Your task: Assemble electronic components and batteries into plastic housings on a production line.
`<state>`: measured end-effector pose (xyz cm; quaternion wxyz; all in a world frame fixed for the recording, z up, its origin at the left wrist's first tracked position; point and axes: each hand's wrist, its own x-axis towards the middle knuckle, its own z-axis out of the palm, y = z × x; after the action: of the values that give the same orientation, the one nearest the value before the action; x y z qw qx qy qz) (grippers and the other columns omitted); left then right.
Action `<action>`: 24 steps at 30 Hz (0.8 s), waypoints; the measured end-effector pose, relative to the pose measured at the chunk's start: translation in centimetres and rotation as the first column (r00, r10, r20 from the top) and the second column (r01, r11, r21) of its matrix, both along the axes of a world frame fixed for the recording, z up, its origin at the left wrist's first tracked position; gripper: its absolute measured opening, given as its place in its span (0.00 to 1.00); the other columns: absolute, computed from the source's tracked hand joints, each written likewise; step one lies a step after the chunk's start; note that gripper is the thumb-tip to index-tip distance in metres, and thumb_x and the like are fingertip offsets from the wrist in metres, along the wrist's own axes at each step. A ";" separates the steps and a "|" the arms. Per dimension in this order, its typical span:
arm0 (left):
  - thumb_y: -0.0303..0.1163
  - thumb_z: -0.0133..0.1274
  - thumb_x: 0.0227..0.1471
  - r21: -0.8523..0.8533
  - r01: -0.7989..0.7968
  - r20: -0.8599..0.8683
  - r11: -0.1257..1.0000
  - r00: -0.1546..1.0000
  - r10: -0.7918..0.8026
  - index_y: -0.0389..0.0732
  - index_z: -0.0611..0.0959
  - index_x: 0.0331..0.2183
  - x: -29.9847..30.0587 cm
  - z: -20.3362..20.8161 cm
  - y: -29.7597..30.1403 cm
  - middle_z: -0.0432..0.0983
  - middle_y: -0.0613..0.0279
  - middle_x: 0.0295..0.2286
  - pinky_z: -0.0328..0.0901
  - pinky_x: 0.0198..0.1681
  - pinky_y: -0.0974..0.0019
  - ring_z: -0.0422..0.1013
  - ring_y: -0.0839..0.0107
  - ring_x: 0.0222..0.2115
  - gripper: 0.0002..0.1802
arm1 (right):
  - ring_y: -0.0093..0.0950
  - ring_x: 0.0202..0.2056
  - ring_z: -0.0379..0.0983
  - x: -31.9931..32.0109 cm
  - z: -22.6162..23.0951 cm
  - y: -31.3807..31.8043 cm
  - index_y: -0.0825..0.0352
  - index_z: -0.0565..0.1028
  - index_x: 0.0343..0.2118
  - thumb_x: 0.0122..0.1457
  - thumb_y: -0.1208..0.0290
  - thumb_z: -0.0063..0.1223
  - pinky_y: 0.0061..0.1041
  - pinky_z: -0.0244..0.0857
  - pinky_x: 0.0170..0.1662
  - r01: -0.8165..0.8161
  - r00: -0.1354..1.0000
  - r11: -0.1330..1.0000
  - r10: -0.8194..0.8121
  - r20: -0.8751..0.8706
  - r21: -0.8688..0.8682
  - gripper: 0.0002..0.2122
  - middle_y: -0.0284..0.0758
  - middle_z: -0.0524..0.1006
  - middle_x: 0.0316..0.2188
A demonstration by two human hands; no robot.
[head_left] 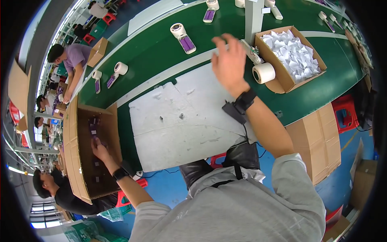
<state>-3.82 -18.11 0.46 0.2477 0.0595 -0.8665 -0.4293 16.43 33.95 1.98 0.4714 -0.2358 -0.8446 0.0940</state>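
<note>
My left hand [100,151] reaches into the open cardboard box [72,157] at the left. Its fingers are closed round a small purple part [96,139], mostly hidden by the hand. More dark purple parts with white labels [94,125] lie in that box. My right hand [230,64] is raised over the far edge of the white foam sheet [173,133], fingers apart and holding nothing. Close to its right lies a white handheld device with a round head [264,73]. Beyond the hands, a white device with a purple insert [183,39] lies on the green surface.
A carton of folded white papers [290,52] stands at the right, beside a grey post [253,20]. Other white devices [117,74] are spread along the green bench [149,52]. A closed carton [318,141] and red stool [345,114] are at right. Co-workers sit at left.
</note>
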 end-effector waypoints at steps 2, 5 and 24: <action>0.38 0.51 0.58 0.413 0.150 0.096 0.898 0.974 -0.206 0.47 0.72 0.55 4.5 4.6 5.9 0.75 0.59 0.40 0.69 0.32 0.58 0.74 0.65 0.36 0.24 | 0.41 0.49 0.66 0.3 -0.3 1.7 0.59 0.71 0.48 0.49 0.73 0.57 0.43 0.58 0.51 0.212 0.977 0.975 -0.210 -0.031 0.069 0.20 0.35 0.70 0.48; 0.37 0.50 0.58 0.565 0.493 0.070 0.662 0.771 -0.633 0.43 0.67 0.58 7.9 8.2 11.8 0.73 0.58 0.41 0.70 0.28 0.65 0.74 0.67 0.34 0.27 | 0.43 0.50 0.65 0.2 -1.5 2.8 0.58 0.69 0.52 0.49 0.74 0.56 0.47 0.57 0.49 0.415 0.891 0.903 -0.427 0.153 0.108 0.24 0.36 0.69 0.50; 0.38 0.48 0.60 0.944 0.330 -0.096 0.014 0.314 -0.945 0.48 0.64 0.58 5.7 -0.1 29.9 0.73 0.53 0.42 0.73 0.35 0.57 0.75 0.61 0.38 0.26 | 0.30 0.36 0.71 2.3 1.4 1.4 0.57 0.82 0.32 0.45 0.83 0.51 0.31 0.59 0.43 -0.166 0.986 0.976 0.164 0.030 0.141 0.14 0.28 0.79 0.28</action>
<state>1.86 11.81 0.34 -0.3524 -0.1368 -0.4487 -0.8098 18.74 35.40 3.38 0.4702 -0.1312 -0.8700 0.0697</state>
